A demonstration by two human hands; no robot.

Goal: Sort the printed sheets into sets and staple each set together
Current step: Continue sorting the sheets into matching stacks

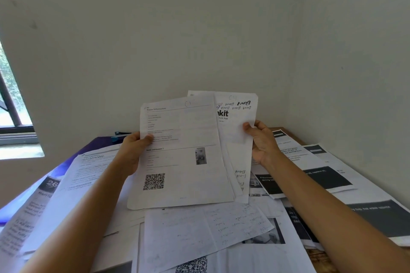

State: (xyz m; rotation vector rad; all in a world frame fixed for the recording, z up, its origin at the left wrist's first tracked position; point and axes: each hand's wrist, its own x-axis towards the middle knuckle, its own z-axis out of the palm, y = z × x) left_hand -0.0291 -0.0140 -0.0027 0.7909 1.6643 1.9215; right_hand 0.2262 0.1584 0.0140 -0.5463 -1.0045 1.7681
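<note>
I hold printed sheets up above the table. My left hand (133, 153) grips the left edge of a sheet with a QR code and a small photo (179, 157), thumb on its front. My right hand (260, 142) pinches the right edge of the sheets behind it (237, 115), which carry bold print and handwriting. The front sheet overlaps the rear ones. Below them many loose printed sheets (199, 230) lie scattered over the table. No stapler is plainly visible.
A dark object (123, 133) lies at the table's far edge by the wall. Sheets with black blocks (328, 177) cover the right side, text sheets (88, 175) the left. A purple cloth (97, 143) shows under them. A window (11, 104) is at left.
</note>
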